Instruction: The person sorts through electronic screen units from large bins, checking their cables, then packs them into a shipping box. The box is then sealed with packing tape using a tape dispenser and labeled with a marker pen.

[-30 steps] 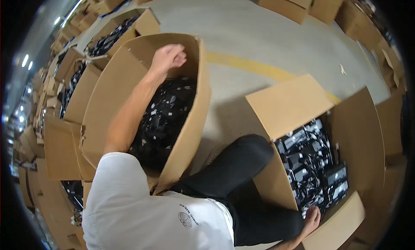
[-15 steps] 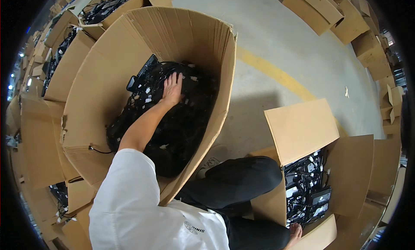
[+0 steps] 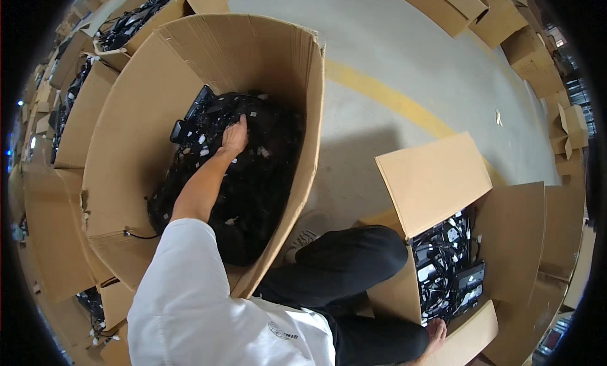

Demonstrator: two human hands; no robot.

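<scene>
The left hand [image 3: 235, 137] is the part which changes most. One second ago it is raised above the pile, with the fingers curled; half a second ago it lies flat, with the fingers spread. Now one finger points forward and the others seem to be folded, so the hand is not spread any more. I cannot tell if it pinches something, because the palm side is hidden.

This hand is at the pile of black devices [image 3: 256, 189], inside the large cardboard box [image 3: 136, 145]. For the work, this means that the hand is now among the devices and not above them, but no piece is clearly lifted. A flat black device [image 3: 202, 102] leans near the far left wall of the box, just beyond the hand, as it does half a second ago.

The right hand [image 3: 436, 333] stays low, at the near side of the smaller cardboard box [image 3: 512, 239], beside its pale flap [image 3: 471, 334]. Its fingers are only partly visible, and I cannot tell if they hold anything. More black devices with cables [image 3: 436, 284] lie inside this box.
</scene>
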